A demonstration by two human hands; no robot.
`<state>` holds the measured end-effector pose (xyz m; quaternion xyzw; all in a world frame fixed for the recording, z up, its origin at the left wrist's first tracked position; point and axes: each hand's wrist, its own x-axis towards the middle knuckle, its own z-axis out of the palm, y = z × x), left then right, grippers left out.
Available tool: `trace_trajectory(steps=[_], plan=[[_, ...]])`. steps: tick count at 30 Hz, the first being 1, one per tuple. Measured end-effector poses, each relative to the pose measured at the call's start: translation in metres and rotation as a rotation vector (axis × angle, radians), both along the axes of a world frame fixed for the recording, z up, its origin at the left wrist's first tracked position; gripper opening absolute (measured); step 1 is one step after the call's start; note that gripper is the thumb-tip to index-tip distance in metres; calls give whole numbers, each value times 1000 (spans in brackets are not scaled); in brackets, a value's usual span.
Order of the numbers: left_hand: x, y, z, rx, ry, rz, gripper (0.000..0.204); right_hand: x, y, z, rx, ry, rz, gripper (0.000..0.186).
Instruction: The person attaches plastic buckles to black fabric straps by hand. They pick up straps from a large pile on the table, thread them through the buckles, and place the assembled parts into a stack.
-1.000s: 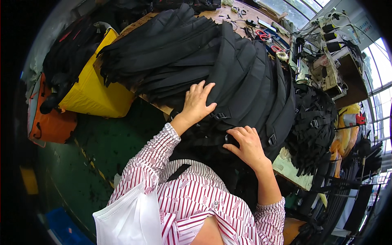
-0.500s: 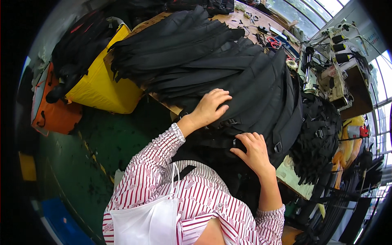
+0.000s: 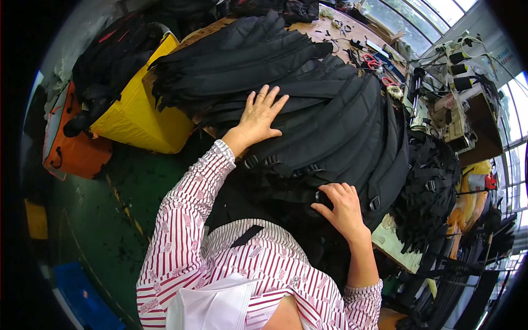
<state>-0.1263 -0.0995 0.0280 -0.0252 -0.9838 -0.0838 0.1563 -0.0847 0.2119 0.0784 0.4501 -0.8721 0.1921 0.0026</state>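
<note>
A thick pile of black padded shoulder straps (image 3: pixel 330 129) with plastic buckles covers the table in front of me. My left hand (image 3: pixel 258 115) lies on the pile with its fingers spread, palm down on the straps. At the pile's near edge my right hand (image 3: pixel 344 209) is curled, thumb and fingers closed round a black strap end (image 3: pixel 311 196); part of the grip is hidden. Between the two hands, several black buckles (image 3: pixel 270 160) hang along the near ends of the straps.
Red-handled scissors (image 3: pixel 372 61) and scraps lie on the table (image 3: pixel 346 33) at the far right. A sewing machine (image 3: pixel 454 113) stands to the right, above bunched black straps (image 3: pixel 432 187). At the left are a yellow bin (image 3: pixel 143 121) and an orange bag (image 3: pixel 77 143).
My left hand has moved left and away from me over the pile, its fingers now spread wider. The right hand has barely moved.
</note>
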Motion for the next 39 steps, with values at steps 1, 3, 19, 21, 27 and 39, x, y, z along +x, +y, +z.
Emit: trace_trajectory(steps=[1,3,19,21,27,39], plan=[[-3,-3,0,13,-45,27,103,1,1,0,-4,-10,-4,41],[-13,-11,3,62,-100,5,109,2,1,0,0,1,-17,41],[-54,-8,2,-42,-330,103,91,2,1,-2,-21,14,-17,40],[-59,0,1,-132,-312,157,86,2,1,-3,-26,12,-21,40],[-64,-2,-19,-201,-108,153,65,2,1,-3,-34,24,-11,40],[-51,-62,47,471,185,240,61,-2,2,-7,-67,12,0,38]])
